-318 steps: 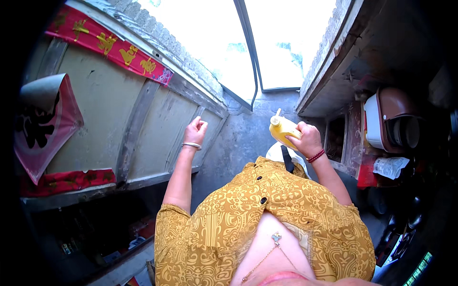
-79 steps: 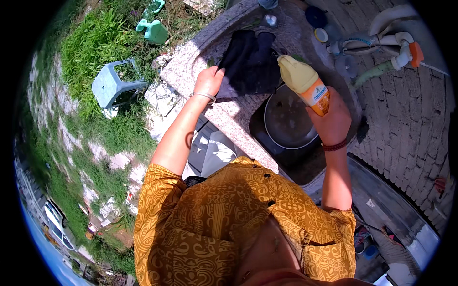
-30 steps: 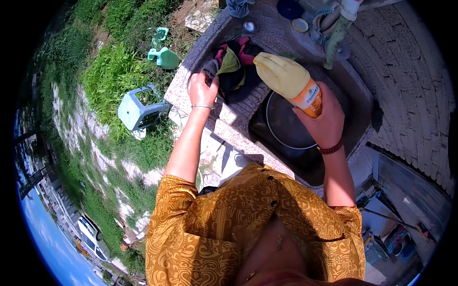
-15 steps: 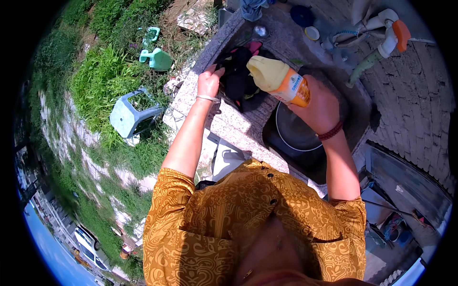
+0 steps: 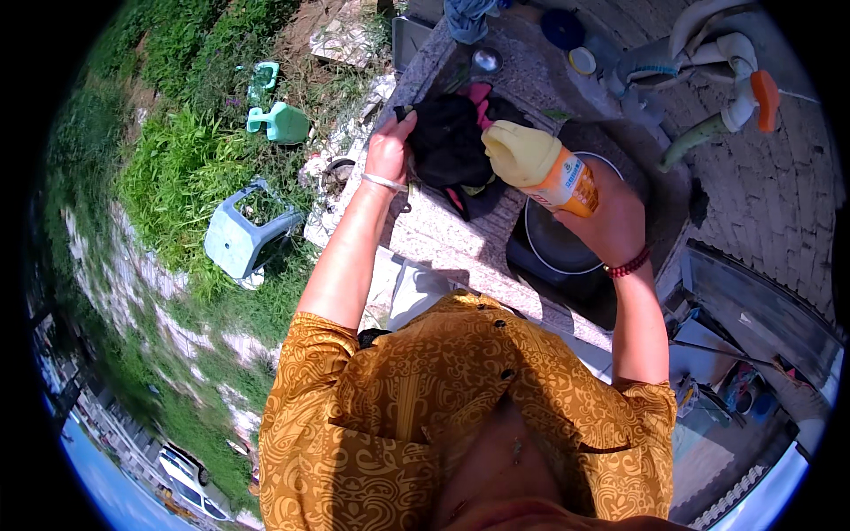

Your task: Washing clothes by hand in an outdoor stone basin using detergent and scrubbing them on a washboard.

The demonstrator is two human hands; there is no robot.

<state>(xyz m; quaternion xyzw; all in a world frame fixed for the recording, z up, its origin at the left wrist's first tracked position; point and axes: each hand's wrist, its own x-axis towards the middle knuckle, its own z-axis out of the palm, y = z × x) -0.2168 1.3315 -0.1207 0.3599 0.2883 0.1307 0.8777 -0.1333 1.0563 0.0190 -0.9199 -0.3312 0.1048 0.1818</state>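
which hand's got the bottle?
The right hand, with the dark red beaded bracelet, grips the yellow-and-orange bottle. The left hand, with a pale bangle, pinches dark cloth instead.

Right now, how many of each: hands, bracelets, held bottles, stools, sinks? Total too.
Hands: 2 (left hand, right hand)
Bracelets: 2 (pale bracelet, red bracelet)
Held bottles: 1 (yellow bottle)
Stools: 1 (blue stool)
Sinks: 1 (stone sink)
Total: 7
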